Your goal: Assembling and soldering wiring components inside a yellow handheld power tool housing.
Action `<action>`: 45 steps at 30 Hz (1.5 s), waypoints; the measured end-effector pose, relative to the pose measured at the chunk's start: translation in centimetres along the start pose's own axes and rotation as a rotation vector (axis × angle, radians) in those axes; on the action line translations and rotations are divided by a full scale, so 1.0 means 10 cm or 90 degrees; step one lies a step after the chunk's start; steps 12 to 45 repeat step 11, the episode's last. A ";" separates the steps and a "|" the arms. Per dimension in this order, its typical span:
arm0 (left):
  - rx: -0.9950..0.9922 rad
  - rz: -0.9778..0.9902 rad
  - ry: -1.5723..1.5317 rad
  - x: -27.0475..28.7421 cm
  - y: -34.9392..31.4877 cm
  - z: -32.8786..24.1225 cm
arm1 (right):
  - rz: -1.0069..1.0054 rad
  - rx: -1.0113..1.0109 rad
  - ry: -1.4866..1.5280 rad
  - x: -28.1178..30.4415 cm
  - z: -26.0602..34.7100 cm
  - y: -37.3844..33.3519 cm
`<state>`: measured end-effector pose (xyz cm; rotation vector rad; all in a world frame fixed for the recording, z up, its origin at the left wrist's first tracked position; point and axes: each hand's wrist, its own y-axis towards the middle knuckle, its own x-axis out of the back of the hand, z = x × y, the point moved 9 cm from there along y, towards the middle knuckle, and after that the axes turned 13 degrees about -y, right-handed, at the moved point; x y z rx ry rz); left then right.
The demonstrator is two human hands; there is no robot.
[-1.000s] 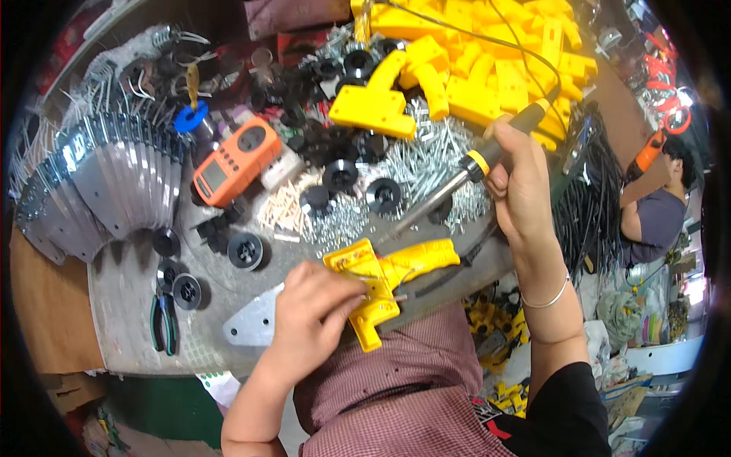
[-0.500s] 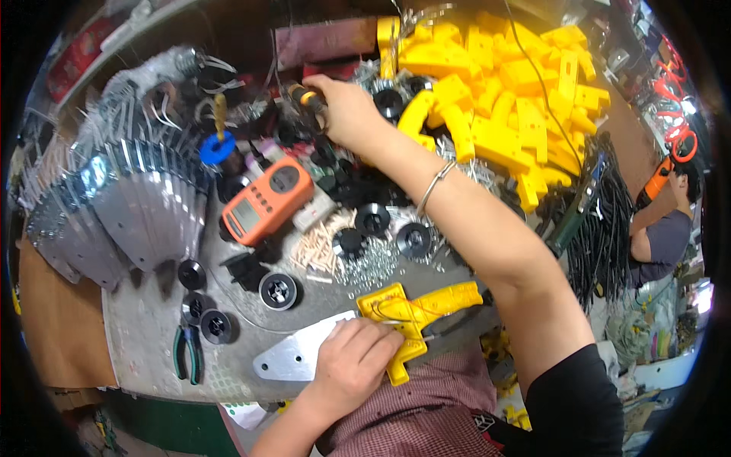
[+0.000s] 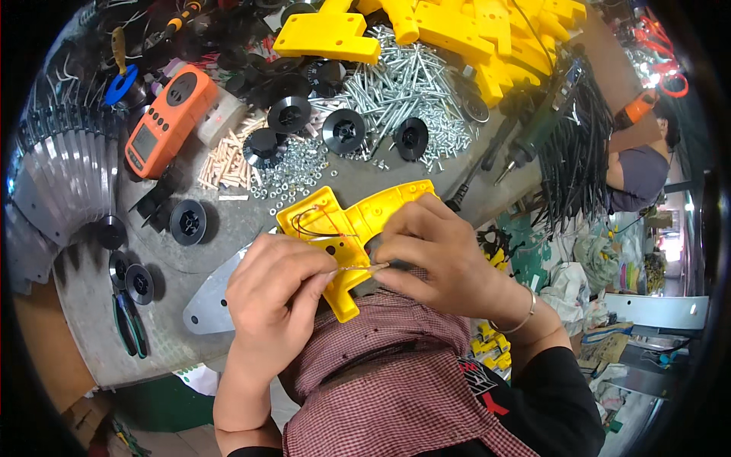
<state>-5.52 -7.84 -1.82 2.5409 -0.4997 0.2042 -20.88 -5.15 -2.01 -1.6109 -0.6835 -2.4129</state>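
At the table's front edge lies a yellow plastic housing half (image 3: 373,217), open side up, with thin red and black wires inside it. A flat silver metal plate (image 3: 204,295) sticks out to its left, partly under my left hand. My left hand (image 3: 276,293) pinches a thin wire (image 3: 354,268) in front of the housing. My right hand (image 3: 435,255), with a bracelet on its wrist, pinches the other end of the wire between thumb and fingers. The wire runs stretched between both hands. The fingertips partly hide what joins there.
An orange meter (image 3: 169,122), black spools (image 3: 188,222), loose screws (image 3: 403,84) and nuts (image 3: 293,167) cover the table. Yellow housings (image 3: 457,30) pile up behind. Pliers (image 3: 129,324) lie left, a screwdriver (image 3: 183,20) far left. Black cables (image 3: 575,145) and a person (image 3: 643,171) are right.
My right hand has let go of the screwdriver at the back and come to the housing, where it pinches the wire. My left hand has gone from resting on the housing to pinching. The view has shifted.
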 end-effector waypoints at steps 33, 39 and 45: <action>-0.015 0.030 0.063 -0.08 -0.05 -0.01 | 0.179 -0.133 0.293 -0.07 -0.24 0.09; -0.015 0.030 0.063 -0.08 -0.05 -0.01 | 0.179 -0.133 0.293 -0.07 -0.24 0.09; -0.015 0.030 0.063 -0.08 -0.05 -0.01 | 0.179 -0.133 0.293 -0.07 -0.24 0.09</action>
